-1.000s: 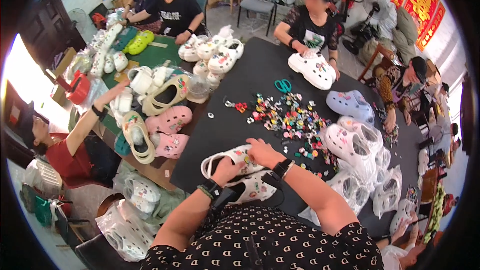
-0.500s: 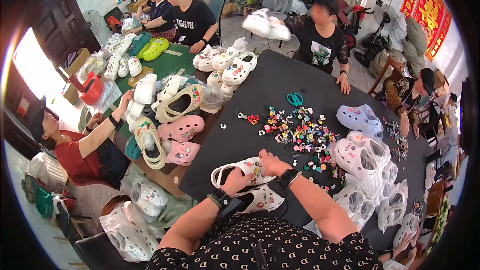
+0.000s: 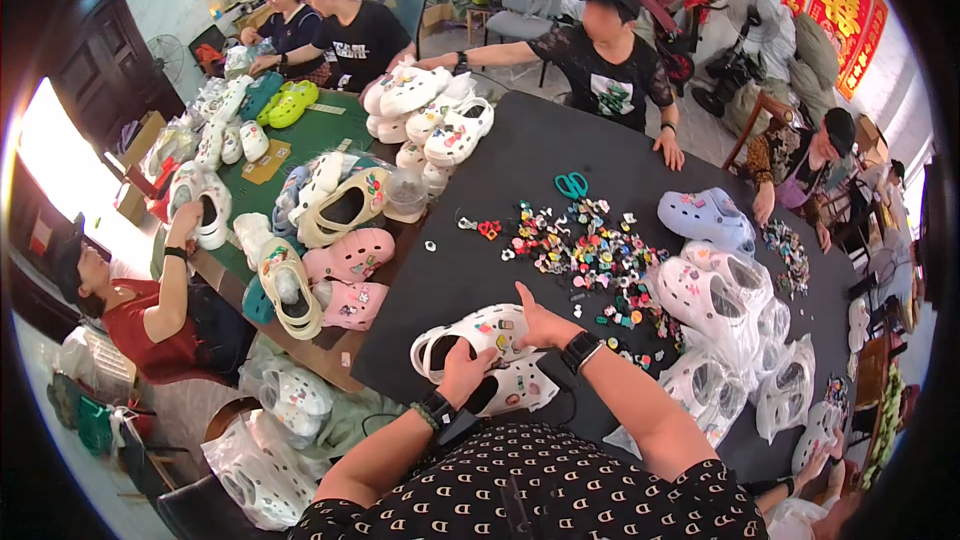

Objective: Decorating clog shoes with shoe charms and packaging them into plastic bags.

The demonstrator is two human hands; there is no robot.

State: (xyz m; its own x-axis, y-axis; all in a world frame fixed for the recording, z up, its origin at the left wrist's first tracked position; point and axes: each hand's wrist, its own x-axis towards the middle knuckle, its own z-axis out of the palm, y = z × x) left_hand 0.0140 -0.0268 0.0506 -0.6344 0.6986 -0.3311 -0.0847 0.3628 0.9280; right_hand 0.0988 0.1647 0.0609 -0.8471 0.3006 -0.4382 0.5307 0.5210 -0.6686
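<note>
A white clog shoe with small coloured charms lies on the black table right in front of me. My left hand grips its near side. My right hand holds its toe end, thumb up. A second white clog lies just under the first, partly hidden by my hands. A spread of small coloured shoe charms lies a little beyond my right hand.
Teal scissors lie past the charms. Bagged white clogs and a lilac clog crowd the right. Pink clogs and white clogs sit left and far. Several people sit around the tables.
My view has drifted slightly, shifting everything in frame. Both hands stay on the white clog. The person across has lowered their arms onto the table.
</note>
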